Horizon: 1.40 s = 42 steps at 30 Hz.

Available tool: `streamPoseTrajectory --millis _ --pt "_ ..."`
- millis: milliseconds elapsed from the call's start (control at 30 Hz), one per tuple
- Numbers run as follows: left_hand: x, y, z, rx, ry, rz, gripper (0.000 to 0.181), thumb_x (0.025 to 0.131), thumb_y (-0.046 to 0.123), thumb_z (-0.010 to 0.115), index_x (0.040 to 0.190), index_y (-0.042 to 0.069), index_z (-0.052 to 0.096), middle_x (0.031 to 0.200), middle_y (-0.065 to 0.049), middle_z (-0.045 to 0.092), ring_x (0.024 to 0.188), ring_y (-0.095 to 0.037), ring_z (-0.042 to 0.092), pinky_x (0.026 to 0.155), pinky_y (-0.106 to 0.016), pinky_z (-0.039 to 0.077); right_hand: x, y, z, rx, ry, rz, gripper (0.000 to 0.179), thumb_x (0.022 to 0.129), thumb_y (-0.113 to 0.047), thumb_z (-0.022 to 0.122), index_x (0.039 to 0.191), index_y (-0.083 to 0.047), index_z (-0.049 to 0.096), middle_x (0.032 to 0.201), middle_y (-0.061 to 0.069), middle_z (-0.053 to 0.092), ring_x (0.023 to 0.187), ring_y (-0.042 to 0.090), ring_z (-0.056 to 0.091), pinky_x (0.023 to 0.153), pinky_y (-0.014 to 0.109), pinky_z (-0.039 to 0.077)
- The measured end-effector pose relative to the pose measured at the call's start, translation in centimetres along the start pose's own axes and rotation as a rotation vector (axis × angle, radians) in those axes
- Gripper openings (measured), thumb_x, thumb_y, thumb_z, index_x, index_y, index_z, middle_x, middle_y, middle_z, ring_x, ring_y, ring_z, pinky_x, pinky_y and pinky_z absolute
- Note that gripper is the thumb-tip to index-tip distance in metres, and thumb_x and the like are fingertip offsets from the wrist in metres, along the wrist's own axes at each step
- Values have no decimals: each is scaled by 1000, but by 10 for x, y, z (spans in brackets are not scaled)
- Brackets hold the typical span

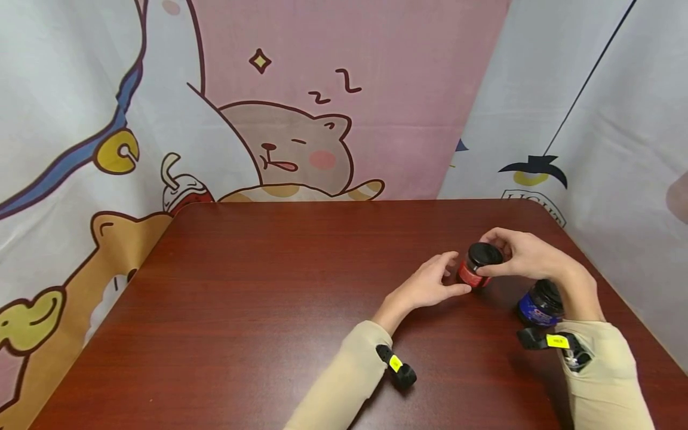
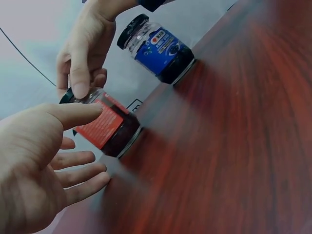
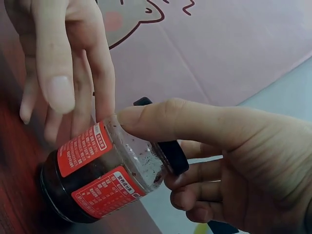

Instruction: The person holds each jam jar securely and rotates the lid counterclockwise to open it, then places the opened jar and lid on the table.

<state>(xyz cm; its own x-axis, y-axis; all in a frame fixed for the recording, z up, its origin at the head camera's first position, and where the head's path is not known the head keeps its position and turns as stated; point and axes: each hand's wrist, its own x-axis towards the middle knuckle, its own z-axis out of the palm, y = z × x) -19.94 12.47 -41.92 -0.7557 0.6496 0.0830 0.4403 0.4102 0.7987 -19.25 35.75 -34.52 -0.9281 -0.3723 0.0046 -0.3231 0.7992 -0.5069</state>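
Observation:
My right hand (image 1: 532, 255) holds a glass jar with a red label (image 1: 469, 276) near its top, thumb on the neck just below the black lid (image 1: 486, 253). Dark contents fill the lower part of this jar, and its base is close to the tabletop. On the jar's left side is my left hand (image 1: 427, 282), fingers spread and loosely bent, with the thumb reaching across the red label in the left wrist view. Behind the right wrist stands a second jar with a blue label (image 1: 537, 309), partly covered by that arm in the head view.
The brown wooden table (image 1: 258, 310) spreads widely to the left of both hands. A cloth with cartoon animals (image 1: 301, 149) hangs along its far edge and sides. Each sleeve carries a black wrist strap (image 1: 396, 365).

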Motion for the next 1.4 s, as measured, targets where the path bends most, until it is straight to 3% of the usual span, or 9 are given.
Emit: streamPoseTrajectory --millis 300,467,933,1200,1400 --pt "2 0 10 8 48 6 62 94 35 72 146 13 47 122 2 59 106 -8 56 84 -14 44 4 -5 1 -53 8 6 52 75 -34 89 107 -2 62 86 0 64 70 14 55 61 28 49" --pt "3 1 11 -12 93 12 58 95 34 72 143 12 50 122 1 58 105 -6 57 85 -13 44 5 -8 -1 -62 50 -22 52 75 -34 90 106 -2 64 85 0 64 67 13 55 58 28 49" --pt "5 4 7 -150 229 117 57 89 32 79 136 12 55 120 4 58 98 -2 54 80 -12 47 4 -24 -6 -26 150 -110 44 74 -31 90 104 -8 66 78 0 61 59 11 52 51 27 42" --pt "3 9 2 -84 260 133 64 87 41 80 139 15 54 127 6 59 116 -6 50 97 -21 42 5 -33 -7 -26 176 -167 43 73 -27 91 103 -9 66 78 -2 60 59 11 51 51 27 42" --pt "0 15 -4 -110 266 137 63 85 40 81 137 15 56 127 6 59 116 -4 50 96 -21 43 3 -42 -11 -36 200 -187 43 72 -26 91 104 -9 66 77 -2 60 58 11 51 50 27 42"
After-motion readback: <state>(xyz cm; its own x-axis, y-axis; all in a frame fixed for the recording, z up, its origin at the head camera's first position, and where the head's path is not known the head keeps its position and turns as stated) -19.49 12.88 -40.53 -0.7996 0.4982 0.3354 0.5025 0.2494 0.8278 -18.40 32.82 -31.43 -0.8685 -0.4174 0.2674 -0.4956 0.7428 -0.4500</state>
